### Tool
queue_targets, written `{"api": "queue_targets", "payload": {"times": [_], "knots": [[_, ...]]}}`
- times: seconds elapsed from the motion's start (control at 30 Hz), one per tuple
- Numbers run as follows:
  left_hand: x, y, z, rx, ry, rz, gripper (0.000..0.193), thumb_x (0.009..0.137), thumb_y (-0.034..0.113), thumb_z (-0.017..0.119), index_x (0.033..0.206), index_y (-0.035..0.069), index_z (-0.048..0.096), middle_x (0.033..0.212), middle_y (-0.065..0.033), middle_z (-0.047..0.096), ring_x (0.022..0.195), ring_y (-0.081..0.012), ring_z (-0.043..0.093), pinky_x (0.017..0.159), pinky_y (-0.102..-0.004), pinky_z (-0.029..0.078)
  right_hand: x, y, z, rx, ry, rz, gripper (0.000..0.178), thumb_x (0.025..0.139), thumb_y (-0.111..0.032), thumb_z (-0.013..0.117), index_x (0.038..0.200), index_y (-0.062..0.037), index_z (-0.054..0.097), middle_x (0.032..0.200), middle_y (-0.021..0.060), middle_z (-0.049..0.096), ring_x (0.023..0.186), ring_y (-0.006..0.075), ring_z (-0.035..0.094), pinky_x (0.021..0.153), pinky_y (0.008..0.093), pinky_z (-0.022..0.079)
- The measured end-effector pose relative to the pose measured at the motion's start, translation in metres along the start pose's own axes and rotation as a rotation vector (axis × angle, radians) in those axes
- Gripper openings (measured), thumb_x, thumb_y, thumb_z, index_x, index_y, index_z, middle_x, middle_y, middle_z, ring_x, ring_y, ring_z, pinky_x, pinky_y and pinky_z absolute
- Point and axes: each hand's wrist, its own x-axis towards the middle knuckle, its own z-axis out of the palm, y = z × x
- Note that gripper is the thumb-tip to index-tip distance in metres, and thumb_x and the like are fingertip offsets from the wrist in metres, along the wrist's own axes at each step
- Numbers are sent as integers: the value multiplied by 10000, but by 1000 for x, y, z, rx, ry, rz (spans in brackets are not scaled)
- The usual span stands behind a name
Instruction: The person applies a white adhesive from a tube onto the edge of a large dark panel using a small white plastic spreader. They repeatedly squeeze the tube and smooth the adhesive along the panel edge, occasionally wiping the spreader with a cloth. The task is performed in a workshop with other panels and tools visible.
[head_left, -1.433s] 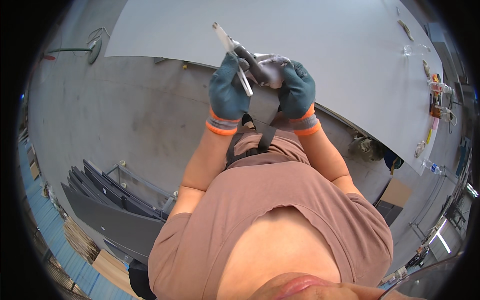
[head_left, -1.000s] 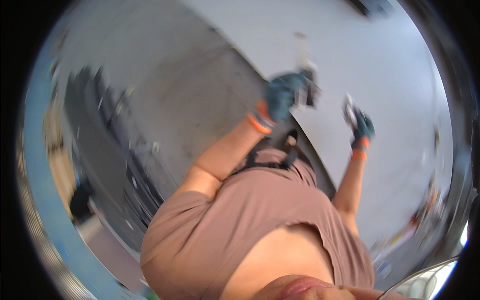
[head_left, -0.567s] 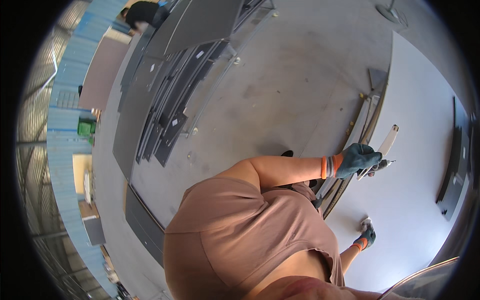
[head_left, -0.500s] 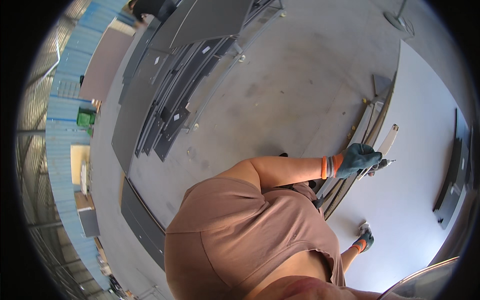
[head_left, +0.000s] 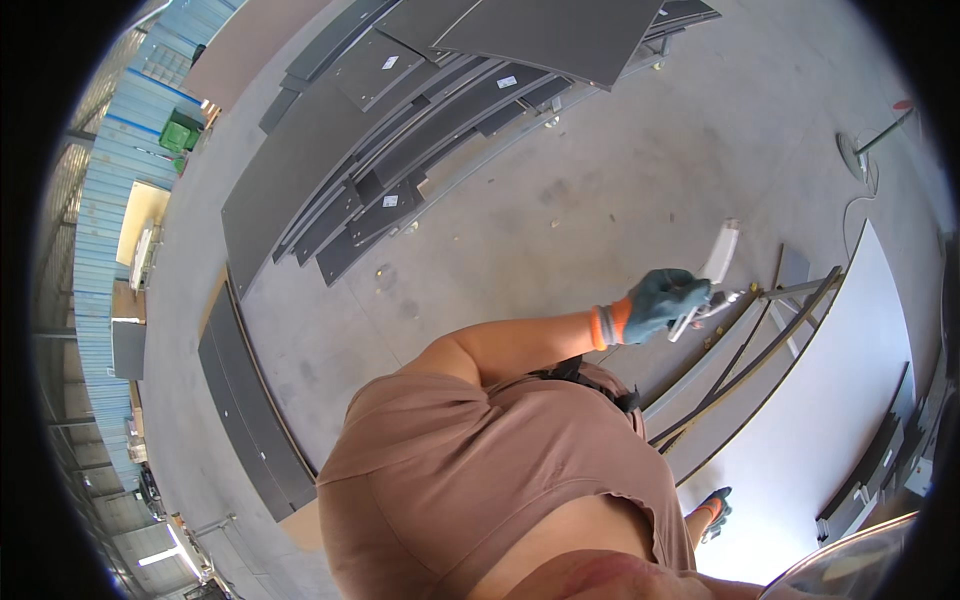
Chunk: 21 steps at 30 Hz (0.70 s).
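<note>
My left hand point(head_left: 665, 305), in a dark green glove with an orange cuff, is closed around a white, long flat-handled tool point(head_left: 720, 252). A smaller silver tool with a pointed tip point(head_left: 732, 298) sticks out beside it; both are above the floor, short of the panel. At the lower right my right hand point(head_left: 716, 506), gloved alike, is low over the near part of a large white panel point(head_left: 800, 420). Its fingers look bent, with a pale grey patch beside them that is too small to name. Whether this hand touches the panel cannot be seen.
Under the panel runs a frame with dark rails point(head_left: 745, 375). Dark grey boards point(head_left: 440, 130) lie stacked on a wheeled rack ahead. Another dark board point(head_left: 245, 390) is at the left. Narrow dark strips point(head_left: 865, 470) lie by the panel's far side. A round-based stand point(head_left: 850, 155) trails a cable.
The view has turned, shifting the rack and panel. My left hand with its tools has gone from over the panel to left of it. My right hand has drawn nearer to me.
</note>
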Motion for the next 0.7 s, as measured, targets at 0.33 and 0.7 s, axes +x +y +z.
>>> {"api": "queue_targets", "payload": {"times": [0.33, 0.7], "knots": [[-12, 32, -73, 12, 90, 16, 342, 1041, 358, 641, 1064, 22, 701, 950, -28, 675, 818, -127, 641, 801, -320, 582, 45, 21, 88, -146, -44, 24, 989, 923, -794, 367, 1457, 20, 541, 1623, 305, 323, 1423, 556, 395, 1121, 669, 353], [-2, 30, -64, 9, -8, -21, 252, 1062, 251, 612, 1032, 12, 685, 975, -30, 693, 844, -116, 638, 829, -328, 573, -8, 64, 110, 275, 215, -295, 765, 1028, -484, 446, 1636, -59, 259, 1699, 185, 243, 1560, 313, 272, 1251, 389, 249]]}}
